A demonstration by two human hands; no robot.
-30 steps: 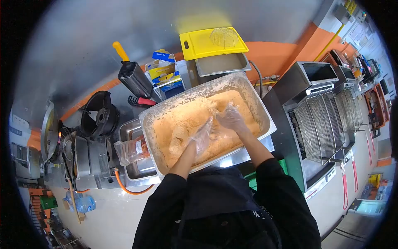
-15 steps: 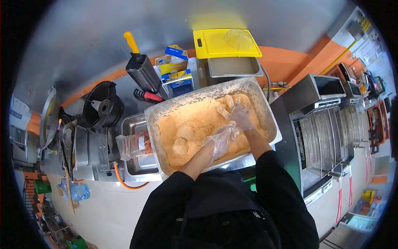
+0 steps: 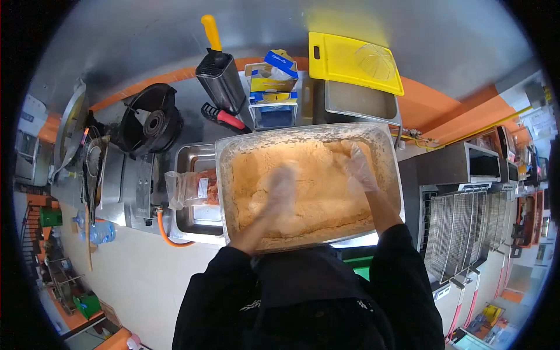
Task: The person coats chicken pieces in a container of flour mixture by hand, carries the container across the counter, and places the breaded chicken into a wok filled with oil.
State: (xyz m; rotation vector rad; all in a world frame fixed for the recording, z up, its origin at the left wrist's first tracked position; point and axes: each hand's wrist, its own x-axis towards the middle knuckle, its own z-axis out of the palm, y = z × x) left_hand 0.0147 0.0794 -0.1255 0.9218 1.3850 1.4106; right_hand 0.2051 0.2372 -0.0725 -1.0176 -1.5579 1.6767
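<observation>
A large metal pan [image 3: 309,129] of orange-tan breading flour [image 3: 315,204] sits in front of me. My left hand [image 3: 282,188], in a clear plastic glove, is over the left-centre of the flour, smeared by motion; its fingers cannot be made out. My right hand [image 3: 360,168], also gloved, is at the pan's right side, with its fingers stretched toward the far right corner at the flour. No held object shows in it. Lumpy, flour-covered pieces lie near my left hand, partly hidden by it.
Left of the pan, a bag of reddish meat [image 3: 204,188] lies in a steel tray [image 3: 185,156]. Behind are a knife block [image 3: 221,81], blue-yellow boxes [image 3: 274,87] and a yellow cutting board [image 3: 350,61]. Fryer baskets [image 3: 458,227] stand right; a burner [image 3: 153,122] is left.
My hands have moved apart: the left swung left over the flour, the right stays at the right side and turned more edge-on. The camera view has shifted a little.
</observation>
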